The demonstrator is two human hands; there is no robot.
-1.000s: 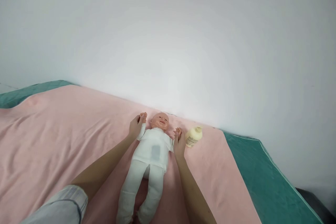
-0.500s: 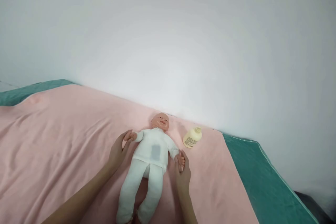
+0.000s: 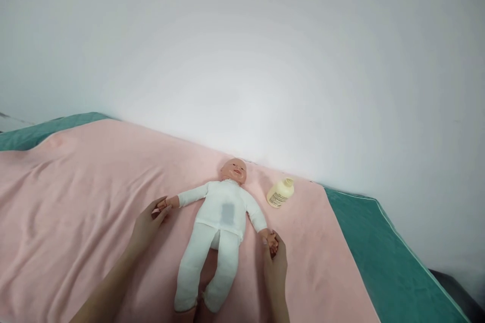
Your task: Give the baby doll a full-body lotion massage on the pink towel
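Holding: I'm gripping both doll wrists, arms spread out.
Left hand (image 3: 147, 223): pinching the doll's (image 3: 222, 217) hand on the pink blanket (image 3: 76, 197).
Doll: lying face-up mid-blanket.
Right hand (image 3: 276, 262): clasping its other hand.
Bottle (image 3: 280, 193): lying near the head, untouched.
Next, I guess: gentle, even arm moves.

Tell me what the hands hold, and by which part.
Left hand grips the doll by one hand; right hand grips its other.

doll (image 3: 222, 222) feet cut by frame bottom, bottle (image 3: 280, 193) label unreadable
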